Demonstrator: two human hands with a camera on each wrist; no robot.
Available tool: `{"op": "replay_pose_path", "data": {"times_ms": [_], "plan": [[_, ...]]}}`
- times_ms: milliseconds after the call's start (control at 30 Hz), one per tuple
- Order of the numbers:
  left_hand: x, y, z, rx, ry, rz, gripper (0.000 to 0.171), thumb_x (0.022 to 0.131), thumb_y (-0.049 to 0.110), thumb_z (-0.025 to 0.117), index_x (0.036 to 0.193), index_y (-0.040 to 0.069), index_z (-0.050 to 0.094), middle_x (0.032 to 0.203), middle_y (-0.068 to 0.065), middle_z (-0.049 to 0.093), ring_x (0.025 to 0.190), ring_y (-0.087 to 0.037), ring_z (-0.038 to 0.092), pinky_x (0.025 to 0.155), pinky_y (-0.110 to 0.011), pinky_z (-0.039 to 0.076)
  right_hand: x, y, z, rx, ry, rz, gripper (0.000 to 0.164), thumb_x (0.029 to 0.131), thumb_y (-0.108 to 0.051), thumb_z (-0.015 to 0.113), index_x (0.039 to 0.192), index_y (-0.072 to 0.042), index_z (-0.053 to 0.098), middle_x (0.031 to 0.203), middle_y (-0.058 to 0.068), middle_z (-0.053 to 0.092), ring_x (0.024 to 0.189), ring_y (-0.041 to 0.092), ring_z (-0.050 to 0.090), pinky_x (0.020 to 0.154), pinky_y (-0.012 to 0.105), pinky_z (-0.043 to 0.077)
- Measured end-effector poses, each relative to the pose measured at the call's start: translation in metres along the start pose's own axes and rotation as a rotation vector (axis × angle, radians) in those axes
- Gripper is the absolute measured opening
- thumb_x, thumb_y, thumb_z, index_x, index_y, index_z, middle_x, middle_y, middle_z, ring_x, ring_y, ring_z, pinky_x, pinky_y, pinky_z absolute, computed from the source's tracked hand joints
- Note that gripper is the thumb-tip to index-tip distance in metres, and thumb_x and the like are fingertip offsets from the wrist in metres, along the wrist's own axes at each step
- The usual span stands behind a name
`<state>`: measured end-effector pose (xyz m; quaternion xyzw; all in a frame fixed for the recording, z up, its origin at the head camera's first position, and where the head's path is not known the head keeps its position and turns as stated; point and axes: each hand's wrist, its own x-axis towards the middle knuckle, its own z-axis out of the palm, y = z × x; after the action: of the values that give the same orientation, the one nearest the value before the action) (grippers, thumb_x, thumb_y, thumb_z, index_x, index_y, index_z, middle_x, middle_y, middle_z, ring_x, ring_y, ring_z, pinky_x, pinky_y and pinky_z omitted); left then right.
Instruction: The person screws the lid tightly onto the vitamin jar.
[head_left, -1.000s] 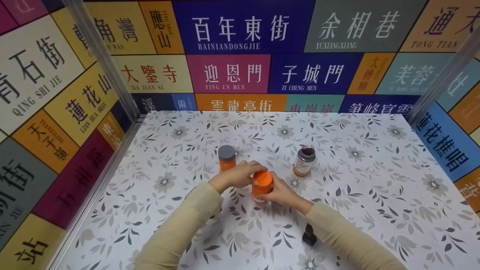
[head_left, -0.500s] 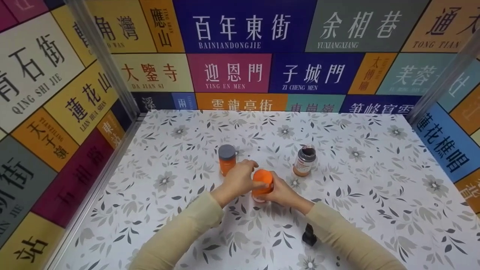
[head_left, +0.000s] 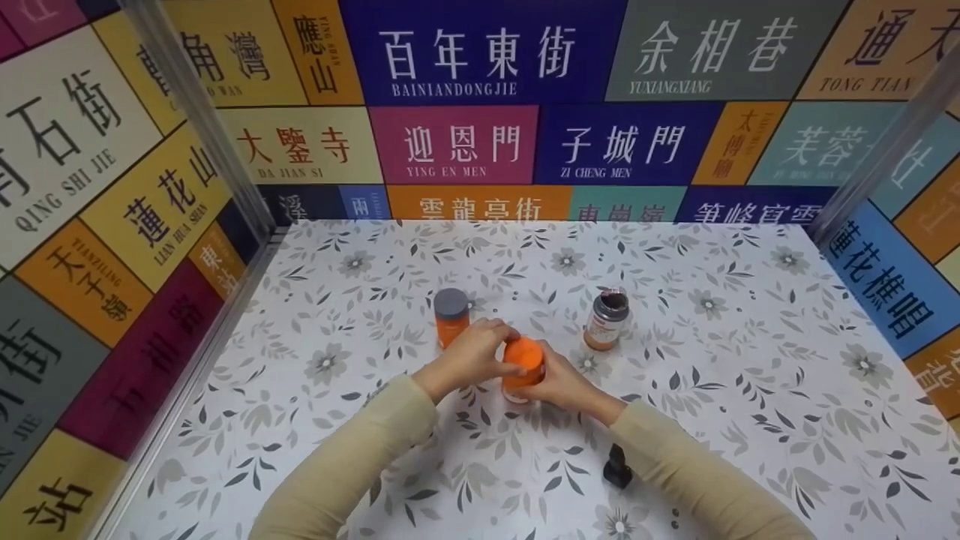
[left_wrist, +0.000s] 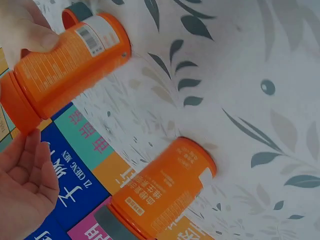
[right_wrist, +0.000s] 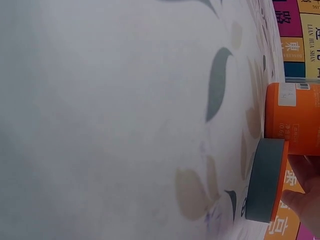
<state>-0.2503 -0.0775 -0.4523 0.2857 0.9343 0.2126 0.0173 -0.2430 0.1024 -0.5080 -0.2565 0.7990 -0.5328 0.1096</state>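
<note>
In the head view, an orange bottle (head_left: 514, 388) with an orange cap (head_left: 525, 352) stands upright between the hands. The right hand (head_left: 561, 381) grips its body from the right. Thumb and fingers of the left hand (head_left: 471, 358) hold the cap; in the left wrist view, left fingertips (left_wrist: 34, 140) touch its edge. A second orange bottle (head_left: 452, 330) with a grey lid stands just beyond the left hand. Close by the held bottle is a grey cap with an orange rim (right_wrist: 265, 180). I cannot tell whether the right hand touches it; the head view hides it.
To the right, past the right hand, stands an open bottle (head_left: 604, 327) with a grey neck and torn seal. A small black object (head_left: 617, 471) lies by the right sleeve. The floral-covered table (head_left: 735, 360) is bounded by walls of coloured signs (head_left: 450, 146).
The left hand held the orange cap, lifted its fingers partly off while turning, and now holds the cap again. The right hand has kept the bottle in place.
</note>
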Motion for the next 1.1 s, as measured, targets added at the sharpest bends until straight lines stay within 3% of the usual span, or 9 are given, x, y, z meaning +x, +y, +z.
{"op": "replay_pose_path", "data": {"times_ms": [133,367,700,900,1000,1100], "plan": [[0.004,-0.004,-0.003,0.0,-0.046,0.042,0.045,0.078,0.033,0.071,0.11,0.003,0.061,0.101,-0.006,0.062,0.095,-0.02,0.054,0.088,-0.03,0.042,0.001,-0.001,0.0,-0.011,0.001,-0.002,0.061,0.072,-0.002,0.073,0.123,0.005,0.04,0.116,0.016,0.055,0.1,0.021,0.052,0.091,0.029,0.041],[0.009,-0.012,-0.004,0.0,-0.049,0.146,0.041,0.079,0.029,0.069,0.108,0.002,0.06,0.098,-0.007,0.061,0.093,-0.02,0.053,0.087,-0.03,0.042,0.006,-0.001,-0.003,-0.025,-0.007,-0.006,0.057,0.071,-0.003,0.074,0.119,0.003,0.043,0.111,0.015,0.058,0.097,0.02,0.053,0.088,0.031,0.042],[0.014,-0.023,0.004,-0.084,-0.093,0.204,0.041,0.079,0.026,0.069,0.112,0.005,0.057,0.104,-0.006,0.059,0.097,-0.019,0.051,0.088,-0.028,0.042,0.004,-0.001,-0.009,-0.036,-0.039,-0.006,0.057,0.07,-0.005,0.076,0.118,0.0,0.046,0.113,0.011,0.059,0.097,0.018,0.053,0.09,0.038,0.04],[0.012,-0.023,0.002,-0.074,-0.077,0.197,0.044,0.081,0.028,0.067,0.118,0.006,0.056,0.111,-0.006,0.059,0.104,-0.02,0.051,0.093,-0.03,0.04,0.009,0.014,-0.008,-0.09,-0.023,-0.017,0.058,0.069,-0.011,0.078,0.117,-0.002,0.047,0.11,0.01,0.06,0.096,0.019,0.054,0.087,0.035,0.043],[0.009,-0.024,0.004,-0.088,-0.05,0.156,0.053,0.082,0.031,0.067,0.126,0.006,0.051,0.115,-0.007,0.058,0.109,-0.021,0.05,0.097,-0.032,0.037,0.012,0.02,-0.009,-0.125,0.013,-0.011,0.061,0.068,-0.014,0.079,0.118,-0.001,0.047,0.109,0.011,0.061,0.095,0.021,0.056,0.087,0.037,0.044],[0.005,-0.03,0.006,-0.135,0.02,0.094,0.063,0.08,0.032,0.069,0.132,0.005,0.045,0.117,-0.008,0.056,0.11,-0.023,0.048,0.097,-0.036,0.037,0.021,0.022,-0.013,-0.126,0.068,0.053,0.064,0.068,-0.019,0.079,0.12,0.0,0.046,0.111,0.013,0.06,0.097,0.024,0.056,0.088,0.041,0.044]]}}
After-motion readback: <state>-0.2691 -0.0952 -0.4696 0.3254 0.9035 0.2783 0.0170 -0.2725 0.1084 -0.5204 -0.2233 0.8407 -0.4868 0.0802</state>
